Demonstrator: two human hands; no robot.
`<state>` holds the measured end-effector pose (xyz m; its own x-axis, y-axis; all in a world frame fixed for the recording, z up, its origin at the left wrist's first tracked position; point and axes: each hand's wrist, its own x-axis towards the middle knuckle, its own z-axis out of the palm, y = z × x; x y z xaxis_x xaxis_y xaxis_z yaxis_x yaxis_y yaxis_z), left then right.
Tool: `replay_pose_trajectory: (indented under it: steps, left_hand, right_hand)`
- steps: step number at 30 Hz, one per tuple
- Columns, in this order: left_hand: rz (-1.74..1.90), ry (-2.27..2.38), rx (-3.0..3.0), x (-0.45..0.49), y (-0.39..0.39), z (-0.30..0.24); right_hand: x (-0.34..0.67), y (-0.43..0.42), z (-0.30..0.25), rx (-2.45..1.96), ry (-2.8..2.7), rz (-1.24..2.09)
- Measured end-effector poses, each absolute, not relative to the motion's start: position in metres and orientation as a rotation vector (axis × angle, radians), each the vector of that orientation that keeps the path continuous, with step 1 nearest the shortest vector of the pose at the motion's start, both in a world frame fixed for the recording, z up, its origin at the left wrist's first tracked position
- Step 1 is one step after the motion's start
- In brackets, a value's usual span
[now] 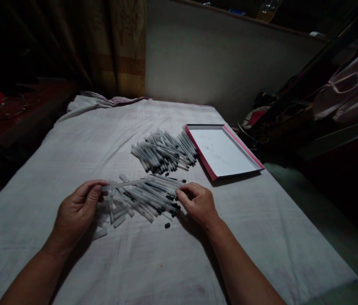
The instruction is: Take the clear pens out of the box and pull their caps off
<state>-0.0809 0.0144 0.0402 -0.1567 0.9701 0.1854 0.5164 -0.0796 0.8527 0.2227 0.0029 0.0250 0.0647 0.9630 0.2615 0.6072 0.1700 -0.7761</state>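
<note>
Before you, a shallow, rectangular box lid [229, 154] has pinkish-red sides and a white inside flecked with grey. To the lid's left, you have slim, translucent greyish-white plastic tubes [147, 195] with black ends [175, 206]. Under the lid, your pale grey-white cloth [71, 148] shows faint checks. Beyond it, left, hangs a golden-brown curtain [131, 38] with a reddish patterned band [130, 66].

Looks forward and down from head height, near above left hand [74, 214] and right hand [198, 204], across white checked cloth [128, 267] towards a wall [204, 59].
</note>
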Motion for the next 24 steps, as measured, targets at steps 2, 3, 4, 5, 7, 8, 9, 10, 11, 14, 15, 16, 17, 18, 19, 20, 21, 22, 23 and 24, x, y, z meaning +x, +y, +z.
replay_pose_trajectory:
  steps: [2, 3, 4, 5, 7, 8, 9, 10, 11, 14, 15, 16, 17, 18, 19, 20, 21, 22, 23, 24]
  left_hand:
    - [1.142, 1.609, 1.646, -0.070, 0.010, 0.040]
    - [1.133, 1.578, 1.658, -0.065, 0.007, 0.040]
    - [1.131, 1.553, 1.669, -0.060, 0.004, 0.040]
    - [1.125, 1.529, 1.681, -0.056, 0.002, 0.039]
    - [1.107, 1.494, 1.712, -0.050, -0.002, 0.038]
    - [1.097, 1.480, 1.730, -0.048, -0.003, 0.037]
    - [1.085, 1.469, 1.750, -0.046, -0.004, 0.036]
    - [1.077, 1.458, 1.779, -0.045, -0.005, 0.035]
    - [1.073, 1.441, 1.821, -0.044, -0.005, 0.034]
    - [1.077, 1.351, 2.005, -0.042, -0.005, 0.032]
    - [1.084, 1.314, 2.070, -0.041, -0.006, 0.031]
    - [1.093, 1.281, 2.128, -0.040, -0.006, 0.031]
    - [1.099, 1.253, 2.177, -0.039, -0.007, 0.030]
    - [1.102, 1.231, 2.221, -0.038, -0.007, 0.030]
    - [1.100, 1.211, 2.262, -0.036, -0.008, 0.029]
    - [1.098, 1.193, 2.303, -0.035, -0.009, 0.029]
    - [1.094, 1.180, 2.340, -0.033, -0.009, 0.030]
    - [1.082, 1.172, 2.368, -0.032, -0.009, 0.031]
    - [1.060, 1.165, 2.379, -0.031, -0.009, 0.032]
    - [1.022, 1.156, 2.365, -0.031, -0.009, 0.034]
  right_hand:
    - [0.223, 0.001, 0.028, -1.502, -1.634, 0.553]
    - [0.222, 0.001, 0.029, -1.464, -1.627, 0.590]
    - [0.221, -0.001, 0.030, -1.416, -1.619, 0.649]
    - [0.219, -0.002, 0.030, -1.371, -1.610, 0.719]
    - [0.213, -0.004, 0.029, -1.314, -1.577, 0.863]
    - [0.210, -0.005, 0.028, -1.306, -1.553, 0.924]
    - [0.207, -0.006, 0.028, -1.310, -1.525, 0.978]
    - [0.205, -0.006, 0.027, -1.318, -1.490, 1.028]
    - [0.202, -0.006, 0.027, -1.327, -1.451, 1.075]
    - [0.198, -0.006, 0.028, -1.321, -1.341, 1.215]
    - [0.197, -0.005, 0.029, -1.310, -1.315, 1.257]
    - [0.196, -0.005, 0.030, -1.299, -1.294, 1.292]
    - [0.196, -0.004, 0.031, -1.290, -1.278, 1.318]
    - [0.196, -0.004, 0.032, -1.287, -1.265, 1.333]
    - [0.196, -0.003, 0.033, -1.286, -1.254, 1.336]
    - [0.197, -0.003, 0.034, -1.284, -1.247, 1.330]
    - [0.198, -0.002, 0.035, -1.278, -1.247, 1.319]
    - [0.200, -0.002, 0.036, -1.267, -1.253, 1.309]
    - [0.201, -0.001, 0.037, -1.254, -1.261, 1.302]
    - [0.202, -0.001, 0.038, -1.239, -1.270, 1.299]
